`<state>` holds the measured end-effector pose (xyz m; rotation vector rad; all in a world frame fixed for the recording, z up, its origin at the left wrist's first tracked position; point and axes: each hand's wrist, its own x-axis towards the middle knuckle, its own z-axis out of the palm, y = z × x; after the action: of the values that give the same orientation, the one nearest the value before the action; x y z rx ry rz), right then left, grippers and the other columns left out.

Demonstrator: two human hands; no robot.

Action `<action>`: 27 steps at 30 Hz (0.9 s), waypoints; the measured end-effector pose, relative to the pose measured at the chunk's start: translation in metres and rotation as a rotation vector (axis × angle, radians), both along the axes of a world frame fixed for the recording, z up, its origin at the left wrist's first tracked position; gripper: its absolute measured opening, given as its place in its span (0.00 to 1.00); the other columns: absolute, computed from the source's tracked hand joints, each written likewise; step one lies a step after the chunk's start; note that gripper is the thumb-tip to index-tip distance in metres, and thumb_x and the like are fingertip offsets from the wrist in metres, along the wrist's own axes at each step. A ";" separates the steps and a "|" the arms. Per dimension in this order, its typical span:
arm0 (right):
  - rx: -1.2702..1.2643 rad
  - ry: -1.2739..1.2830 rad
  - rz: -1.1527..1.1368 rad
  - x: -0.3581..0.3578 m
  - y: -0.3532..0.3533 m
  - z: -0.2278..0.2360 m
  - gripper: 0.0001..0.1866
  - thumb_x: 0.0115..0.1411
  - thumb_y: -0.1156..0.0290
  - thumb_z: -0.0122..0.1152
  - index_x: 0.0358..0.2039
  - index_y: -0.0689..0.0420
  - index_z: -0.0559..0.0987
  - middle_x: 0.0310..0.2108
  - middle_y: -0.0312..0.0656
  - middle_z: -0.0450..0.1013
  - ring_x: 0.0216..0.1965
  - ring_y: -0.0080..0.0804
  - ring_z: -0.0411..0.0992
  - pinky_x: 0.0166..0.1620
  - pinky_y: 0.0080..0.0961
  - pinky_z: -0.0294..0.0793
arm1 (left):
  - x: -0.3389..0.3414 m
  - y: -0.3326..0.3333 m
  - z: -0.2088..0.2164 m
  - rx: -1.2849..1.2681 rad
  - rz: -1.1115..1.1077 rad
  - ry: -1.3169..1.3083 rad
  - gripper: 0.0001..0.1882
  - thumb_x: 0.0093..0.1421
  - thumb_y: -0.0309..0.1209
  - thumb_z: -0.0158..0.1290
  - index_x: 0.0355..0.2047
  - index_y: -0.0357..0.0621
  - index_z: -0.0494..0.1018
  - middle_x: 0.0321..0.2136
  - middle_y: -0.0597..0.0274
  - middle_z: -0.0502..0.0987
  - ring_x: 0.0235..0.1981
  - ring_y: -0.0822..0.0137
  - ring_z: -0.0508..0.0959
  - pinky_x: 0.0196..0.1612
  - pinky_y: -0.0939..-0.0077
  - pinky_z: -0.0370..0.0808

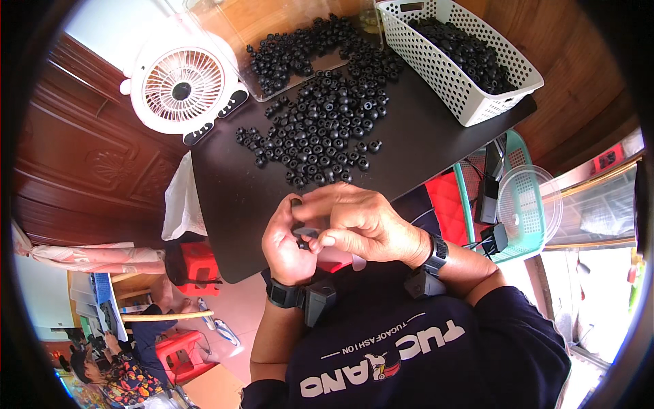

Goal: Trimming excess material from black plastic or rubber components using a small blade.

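My left hand (287,247) is turned palm up at the near edge of the table, its fingers curled round a few small black round parts (297,204). My right hand (364,223) reaches over from the right, fingers bent across the left palm. Its thumb and fingertips close at a dark part between the two hands; the exact grip is partly hidden. Just beyond my fingers spreads a loose pile of small black round parts with holes (327,129) on the dark table (228,225).
A clear tray (262,95) holds more black parts at the back. White perforated basket (470,112), filled with black pieces, stands back right; a white fan (181,88), back left. A teal basket (521,238) sits right, below table level. Another person (116,371) is at lower left, near red stools (182,354).
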<state>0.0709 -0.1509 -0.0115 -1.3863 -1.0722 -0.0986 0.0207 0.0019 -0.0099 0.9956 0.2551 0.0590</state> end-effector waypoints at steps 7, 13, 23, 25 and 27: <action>0.375 0.567 0.180 -0.002 0.001 -0.007 0.10 0.64 0.69 0.53 0.32 0.63 0.76 0.36 0.43 0.74 0.37 0.29 0.74 0.43 0.26 0.74 | 0.003 0.004 -0.004 -0.150 -0.236 -0.127 0.15 0.65 0.40 0.38 0.25 0.46 0.61 0.14 0.69 0.60 0.13 0.74 0.59 0.15 0.82 0.57; 0.352 0.999 0.405 -0.003 0.004 -0.006 0.16 0.65 0.64 0.51 0.45 0.63 0.74 0.28 0.38 0.74 0.25 0.23 0.75 0.30 0.21 0.80 | -0.002 -0.006 -0.005 -0.092 -0.282 -0.057 0.17 0.64 0.43 0.38 0.22 0.48 0.60 0.11 0.70 0.59 0.10 0.73 0.58 0.14 0.81 0.55; 0.262 1.077 0.370 -0.001 0.004 -0.010 0.17 0.63 0.62 0.56 0.42 0.64 0.77 0.30 0.40 0.76 0.26 0.21 0.75 0.33 0.18 0.78 | -0.004 -0.008 -0.004 -0.065 -0.301 -0.002 0.18 0.65 0.44 0.38 0.22 0.48 0.61 0.11 0.69 0.60 0.10 0.73 0.59 0.14 0.81 0.55; 0.244 1.030 0.360 -0.001 0.005 -0.012 0.16 0.65 0.63 0.51 0.44 0.63 0.75 0.28 0.37 0.75 0.23 0.19 0.75 0.28 0.16 0.79 | -0.004 -0.009 -0.004 -0.056 -0.295 -0.002 0.18 0.65 0.44 0.38 0.22 0.48 0.61 0.11 0.69 0.60 0.10 0.73 0.59 0.14 0.81 0.56; 0.242 1.009 0.352 -0.001 0.007 -0.014 0.15 0.65 0.64 0.51 0.44 0.63 0.75 0.28 0.37 0.75 0.24 0.19 0.75 0.28 0.16 0.79 | -0.004 -0.009 -0.004 -0.048 -0.290 -0.003 0.18 0.65 0.44 0.38 0.22 0.48 0.61 0.11 0.69 0.60 0.10 0.73 0.60 0.14 0.81 0.56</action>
<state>0.0699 -0.1444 -0.0255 -0.8162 -0.4034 0.6475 0.0167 -0.0067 -0.0140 0.9762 0.1075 -0.2085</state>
